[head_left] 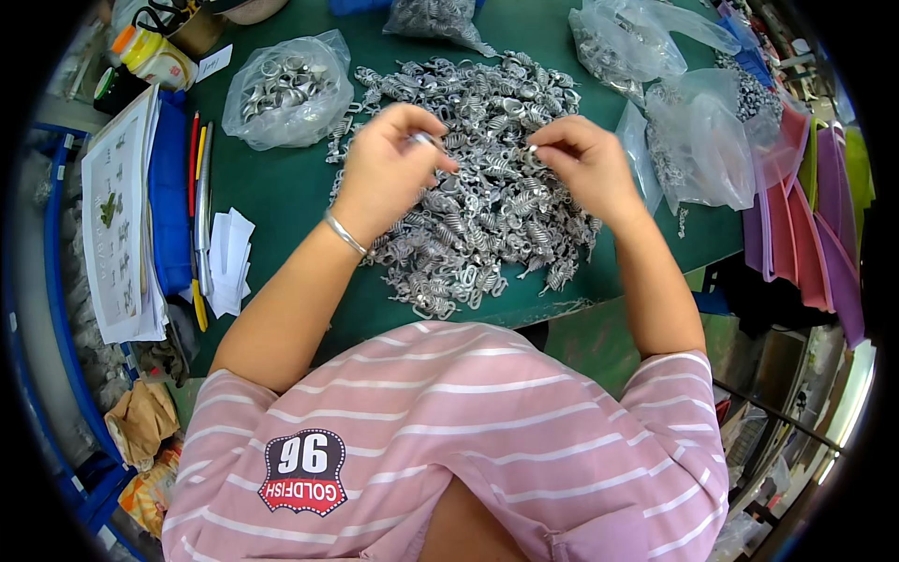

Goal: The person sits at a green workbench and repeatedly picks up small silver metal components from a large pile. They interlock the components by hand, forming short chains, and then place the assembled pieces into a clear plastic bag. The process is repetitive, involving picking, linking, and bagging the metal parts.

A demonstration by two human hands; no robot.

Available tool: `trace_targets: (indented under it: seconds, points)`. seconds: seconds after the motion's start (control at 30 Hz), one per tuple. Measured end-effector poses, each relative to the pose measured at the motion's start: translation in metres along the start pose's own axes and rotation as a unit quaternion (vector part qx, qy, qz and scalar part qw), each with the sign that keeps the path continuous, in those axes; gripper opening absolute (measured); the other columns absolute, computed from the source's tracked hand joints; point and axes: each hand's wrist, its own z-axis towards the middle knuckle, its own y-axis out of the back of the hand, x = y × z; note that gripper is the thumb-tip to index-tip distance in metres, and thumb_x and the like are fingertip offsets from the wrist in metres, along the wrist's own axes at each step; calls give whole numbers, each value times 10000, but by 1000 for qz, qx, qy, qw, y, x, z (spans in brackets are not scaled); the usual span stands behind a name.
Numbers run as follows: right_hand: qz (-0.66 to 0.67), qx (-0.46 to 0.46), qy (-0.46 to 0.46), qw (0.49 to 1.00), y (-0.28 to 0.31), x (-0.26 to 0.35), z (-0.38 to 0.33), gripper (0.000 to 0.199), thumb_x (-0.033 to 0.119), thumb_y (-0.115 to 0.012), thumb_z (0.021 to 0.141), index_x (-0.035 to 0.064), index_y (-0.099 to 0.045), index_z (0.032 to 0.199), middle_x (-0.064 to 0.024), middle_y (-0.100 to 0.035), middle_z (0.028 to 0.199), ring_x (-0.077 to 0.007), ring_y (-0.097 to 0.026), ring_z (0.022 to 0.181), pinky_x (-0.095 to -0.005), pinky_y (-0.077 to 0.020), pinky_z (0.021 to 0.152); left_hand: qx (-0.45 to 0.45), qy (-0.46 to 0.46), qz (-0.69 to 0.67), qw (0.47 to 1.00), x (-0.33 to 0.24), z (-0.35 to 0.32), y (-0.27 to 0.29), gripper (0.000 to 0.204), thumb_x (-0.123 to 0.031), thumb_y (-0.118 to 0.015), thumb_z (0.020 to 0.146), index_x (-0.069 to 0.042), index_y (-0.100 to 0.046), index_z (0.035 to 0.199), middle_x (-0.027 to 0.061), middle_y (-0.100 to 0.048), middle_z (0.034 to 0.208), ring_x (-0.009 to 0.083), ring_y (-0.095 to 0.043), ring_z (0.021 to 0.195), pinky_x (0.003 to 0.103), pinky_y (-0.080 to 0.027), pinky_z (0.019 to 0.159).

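A broad heap of small silver metal pieces [487, 220], many ribbed like fishbones with loops, lies on the green table. Over its left part is my left hand [393, 164], fingers curled around a small shiny silver piece [423, 139] whose kind is blurred. My right hand [590, 164] hovers at the heap's right side, thumb and fingertips pinched on a tiny bright piece [532, 150] too small to name. Left of the heap, a clear plastic bag [323, 70] stands open, with silver ring-like pieces [286, 86] inside.
More plastic bags of metal parts [698, 140] sit on the right, and a grey bag [435, 21] at the back. Pens [199, 211], paper slips [228, 262], a blue tray [170, 197] with sheets [117, 220] and a yellow jar [154, 58] line the left. Pink and purple folders [796, 225] edge the right.
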Motion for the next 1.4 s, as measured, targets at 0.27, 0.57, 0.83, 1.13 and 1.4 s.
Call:
trace_targets:
  seconds: [0.27, 0.57, 0.83, 1.13, 1.4]
  points:
    - [450, -20, -82, 889, 21, 1, 22, 167, 88, -618, 800, -3, -628, 940, -55, -623, 782, -156, -601, 709, -266, -473, 613, 98, -224, 479, 843, 9, 4, 6, 95, -103, -628, 710, -22, -639, 760, 113, -540, 739, 272, -566, 688, 356, -466, 656]
    - [-178, 35, 89, 979, 1, -2, 48, 121, 77, -688, 740, 46, -676, 856, -102, -615, 936, -216, -605, 776, -325, -470, 676, 232, -168, 538, 793, 9, 5, 3, 106, -120, -651, 761, -19, -623, 769, 135, -517, 829, 309, -536, 846, 382, -444, 757]
    - [513, 65, -117, 848, 41, -34, 33, 217, 9, -649, 783, 37, -624, 996, -29, -593, 867, -46, -463, 608, -167, -337, 477, 190, -162, 263, 932, 5, 2, 26, 127, -150, -567, 862, -29, -531, 845, 71, -548, 957, 176, -511, 848, 292, -429, 764]
    - [179, -18, -161, 970, 28, -10, 70, 238, 219, -661, 792, 5, -656, 895, -21, -608, 705, -120, -540, 570, -241, -403, 464, 32, 135, -283, 949, -14, -6, 50, 97, -151, -552, 853, -78, -528, 911, 8, -478, 726, 92, -450, 627, 195, -344, 482]
    - [-118, 64, -23, 991, 21, -32, 83, 233, 174, -665, 785, -10, -666, 926, -27, -644, 755, -104, -539, 586, -253, -440, 534, 6, -5, 238, 971, -1, 0, 32, 125, -137, -654, 808, -24, -646, 861, -1, -600, 732, 62, -518, 630, 205, -417, 568]
